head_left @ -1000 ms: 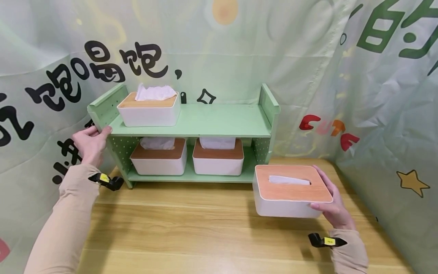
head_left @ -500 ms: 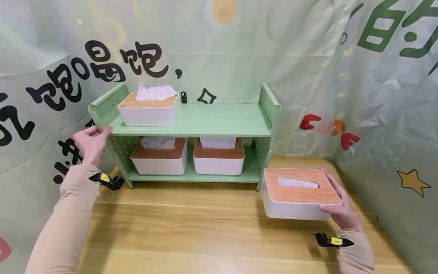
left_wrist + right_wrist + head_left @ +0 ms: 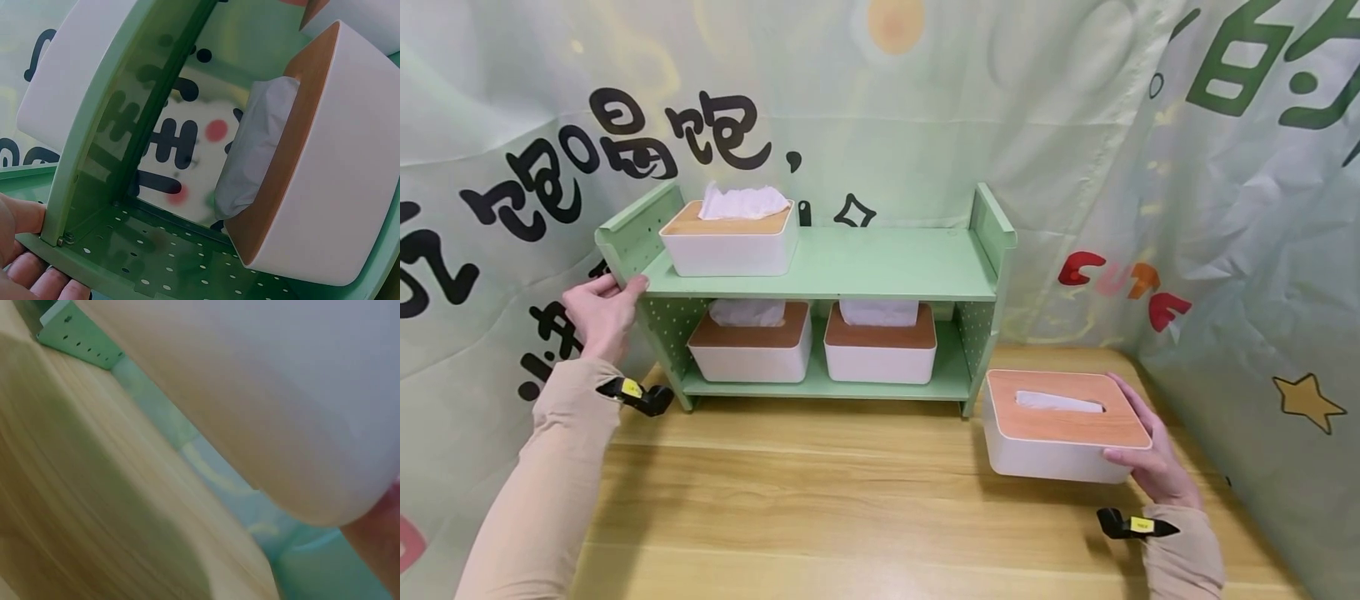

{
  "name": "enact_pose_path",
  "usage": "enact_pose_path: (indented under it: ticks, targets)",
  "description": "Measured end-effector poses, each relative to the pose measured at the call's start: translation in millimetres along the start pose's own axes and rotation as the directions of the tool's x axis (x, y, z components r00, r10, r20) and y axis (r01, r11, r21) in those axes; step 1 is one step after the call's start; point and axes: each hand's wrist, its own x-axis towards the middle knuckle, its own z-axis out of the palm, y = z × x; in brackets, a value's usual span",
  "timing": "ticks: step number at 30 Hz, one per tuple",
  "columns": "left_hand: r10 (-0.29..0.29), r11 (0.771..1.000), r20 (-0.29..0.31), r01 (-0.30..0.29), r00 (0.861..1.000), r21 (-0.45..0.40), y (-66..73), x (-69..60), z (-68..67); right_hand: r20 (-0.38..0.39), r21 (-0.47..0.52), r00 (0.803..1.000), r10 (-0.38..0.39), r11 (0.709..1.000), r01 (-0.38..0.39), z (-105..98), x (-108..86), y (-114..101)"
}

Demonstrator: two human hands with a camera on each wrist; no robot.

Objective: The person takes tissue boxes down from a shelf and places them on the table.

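Note:
My left hand (image 3: 601, 315) grips the left side panel of a green two-tier shelf (image 3: 880, 258); in the left wrist view its thumb (image 3: 24, 214) lies on the panel's front edge, with the fingers round the other side. At the right, my right hand (image 3: 1157, 454) holds a white tissue box (image 3: 1052, 458) with a wood-look lid by its right end, thumb on the front wall. This box hangs over the table, its underside off the wood in the right wrist view. A tissue strip (image 3: 1060, 402) lies nearly flat in its slot.
On the top tier, at the left, stands a tissue box (image 3: 730, 254). Below it are a left tissue box (image 3: 752, 364) and a right tissue box (image 3: 880, 364), side by side. Printed cloth (image 3: 1075, 167) hangs behind the wooden table (image 3: 820, 492) and at both sides.
My right hand has carried the tissue box rightward and slightly nearer to me, away from the shelf's right end, slowing in the last half second. The left hand stays on the side panel.

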Motion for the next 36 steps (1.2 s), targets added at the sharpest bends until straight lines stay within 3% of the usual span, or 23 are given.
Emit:
enact_pose_path:
  ticks: [27,36]
  targets:
    - [-0.008,1.0,-0.005,0.008,1.0,-0.027,1.2,-0.2,1.3,-0.067,-0.037,0.98,0.186,0.981,-0.189,-15,19.0,26]
    - [-0.027,0.999,-0.001,0.027,1.0,-0.032,0.5,-0.8,0.4,-0.035,-0.051,0.979,0.202,0.978,-0.204,-20,24.4,30]
